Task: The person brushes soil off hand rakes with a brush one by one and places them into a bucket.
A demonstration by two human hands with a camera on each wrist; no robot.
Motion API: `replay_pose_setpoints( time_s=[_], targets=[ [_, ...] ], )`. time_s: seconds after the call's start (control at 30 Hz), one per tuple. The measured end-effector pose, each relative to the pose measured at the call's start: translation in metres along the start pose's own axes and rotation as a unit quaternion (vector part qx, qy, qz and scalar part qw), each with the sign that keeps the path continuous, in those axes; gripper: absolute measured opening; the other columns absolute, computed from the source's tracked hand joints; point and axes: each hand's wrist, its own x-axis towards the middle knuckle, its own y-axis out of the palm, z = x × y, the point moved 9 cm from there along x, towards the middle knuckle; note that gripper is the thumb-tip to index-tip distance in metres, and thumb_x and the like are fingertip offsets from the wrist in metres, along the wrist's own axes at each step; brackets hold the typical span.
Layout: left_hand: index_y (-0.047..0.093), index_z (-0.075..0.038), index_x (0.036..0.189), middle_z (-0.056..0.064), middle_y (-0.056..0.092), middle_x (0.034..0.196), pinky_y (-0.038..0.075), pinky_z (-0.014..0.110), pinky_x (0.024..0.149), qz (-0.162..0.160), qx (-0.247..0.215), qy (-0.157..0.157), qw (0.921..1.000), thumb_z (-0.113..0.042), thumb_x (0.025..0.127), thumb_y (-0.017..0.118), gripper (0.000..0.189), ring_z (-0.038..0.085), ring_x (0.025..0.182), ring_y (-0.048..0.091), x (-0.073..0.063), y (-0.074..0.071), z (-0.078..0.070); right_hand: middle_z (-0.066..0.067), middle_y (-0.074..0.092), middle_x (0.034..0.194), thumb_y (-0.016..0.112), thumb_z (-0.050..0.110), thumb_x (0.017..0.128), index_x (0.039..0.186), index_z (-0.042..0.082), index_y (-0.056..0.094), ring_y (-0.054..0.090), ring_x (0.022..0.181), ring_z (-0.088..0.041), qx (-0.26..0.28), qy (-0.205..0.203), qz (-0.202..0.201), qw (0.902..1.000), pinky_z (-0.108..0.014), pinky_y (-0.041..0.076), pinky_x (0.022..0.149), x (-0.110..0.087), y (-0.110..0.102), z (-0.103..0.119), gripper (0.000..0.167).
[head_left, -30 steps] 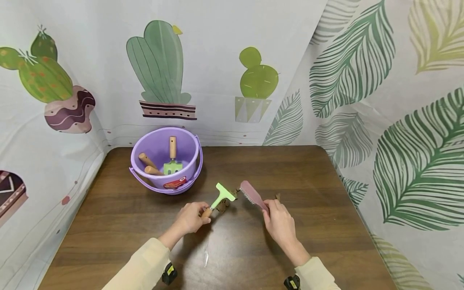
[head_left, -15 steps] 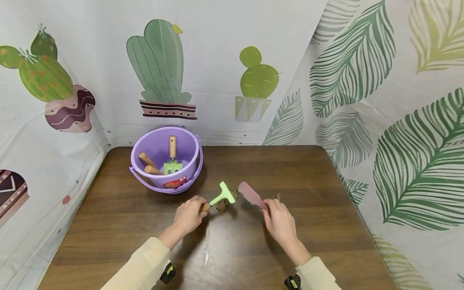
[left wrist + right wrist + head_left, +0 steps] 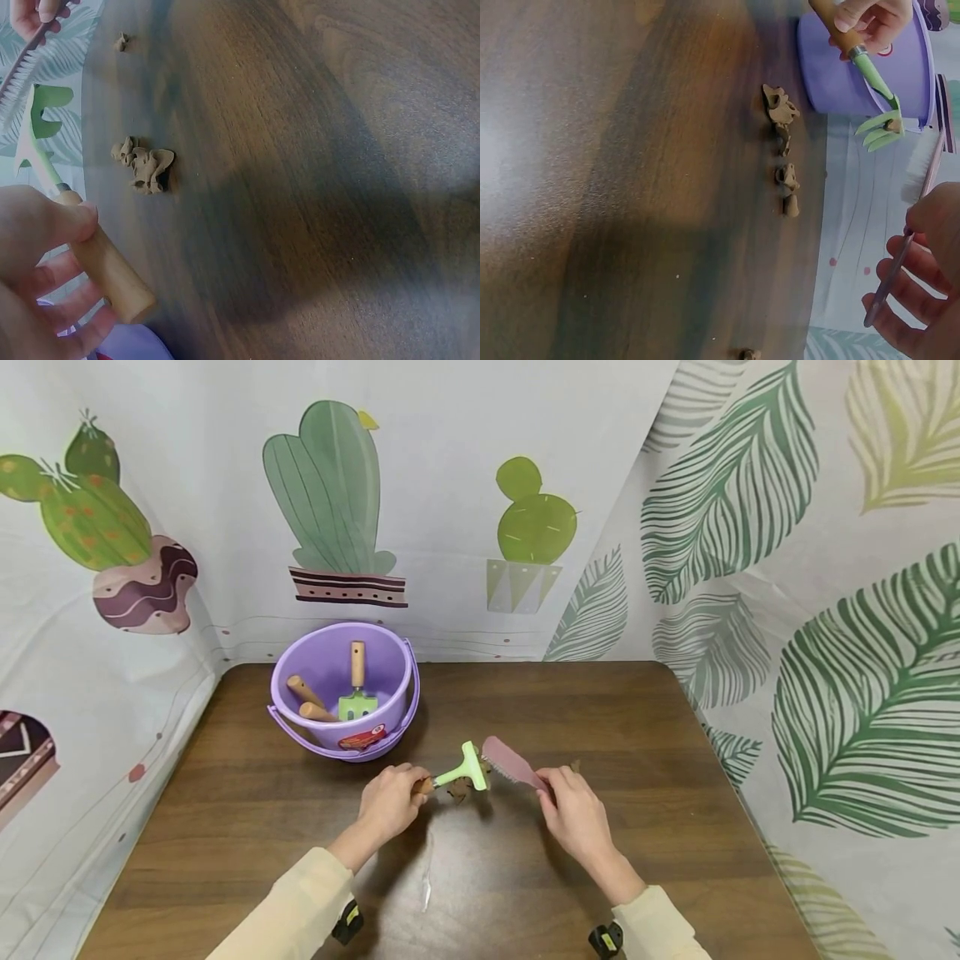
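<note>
My left hand (image 3: pixel 392 802) grips the wooden handle of a small green hand rake (image 3: pixel 467 767), its head raised over the table. In the right wrist view a bit of brown clay (image 3: pixel 893 126) sticks among the rake's tines. My right hand (image 3: pixel 577 810) holds a pink brush (image 3: pixel 512 762) by its handle, the white bristles facing the rake's head. Whether bristles and tines touch, I cannot tell. Below the tools, several clumps of brown clay (image 3: pixel 150 166) lie on the table, partly hidden by the rake in the head view.
A purple bucket (image 3: pixel 408 714) stands at the back left, its handle hanging down in front. Inside are another green fork (image 3: pixel 357 681) and two more wooden handles (image 3: pixel 304 691). A small clay piece (image 3: pixel 575 766) lies beyond my right hand. A patterned cloth (image 3: pixel 450 485) hangs behind the table.
The rake's head has swung rightward and turned more upright in my left hand. The brush has shifted left, bringing its tip close to the rake's head.
</note>
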Motion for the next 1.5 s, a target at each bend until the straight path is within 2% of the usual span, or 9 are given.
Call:
replay_pose_setpoints(
  time_s=[0.27,0.67,0.9,1.5],
  targets=[
    [0.069,-0.021,0.095,-0.007,0.059,0.078,0.048,0.040,0.056,0.007,-0.005,-0.033,0.9994,-0.016,0.069,0.076,0.028,0.025,0.078,0.063,0.000,0.000,0.006,0.002,0.059,0.086,0.071,0.010,0.077,0.100,0.013,0.063,0.056,0.076,-0.015,0.010,-0.034,0.005,0.9994,-0.032,0.050,0.062,0.005,0.000,0.014,0.024],
    [0.068,-0.019,0.098,-0.004,0.056,0.078,0.046,0.040,0.052,0.000,-0.016,-0.036,0.9992,-0.016,0.070,0.076,0.029,0.027,0.071,0.063,-0.001,0.001,0.007,0.002,0.059,0.087,0.071,0.010,0.077,0.101,0.014,0.063,0.054,0.074,-0.015,0.010,-0.064,-0.001,0.9979,-0.031,0.048,0.062,0.013,0.001,0.027,0.025],
    [0.068,-0.017,0.099,-0.003,0.055,0.078,0.044,0.038,0.050,-0.002,-0.030,-0.033,0.9990,-0.017,0.069,0.076,0.030,0.024,0.065,0.060,-0.001,0.001,0.009,0.002,0.059,0.087,0.070,0.010,0.077,0.102,0.014,0.064,0.055,0.074,-0.015,0.007,-0.057,0.003,0.9983,-0.031,0.048,0.061,0.013,0.002,0.024,0.026],
    [0.067,-0.021,0.097,-0.006,0.054,0.078,0.043,0.035,0.049,0.002,-0.021,-0.029,0.9993,-0.018,0.070,0.077,0.029,0.022,0.063,0.059,-0.003,-0.001,0.010,0.001,0.059,0.088,0.071,0.009,0.078,0.104,0.014,0.063,0.055,0.075,-0.015,0.009,-0.036,0.033,0.9987,-0.032,0.050,0.063,0.004,0.008,0.011,0.028]
  ],
)
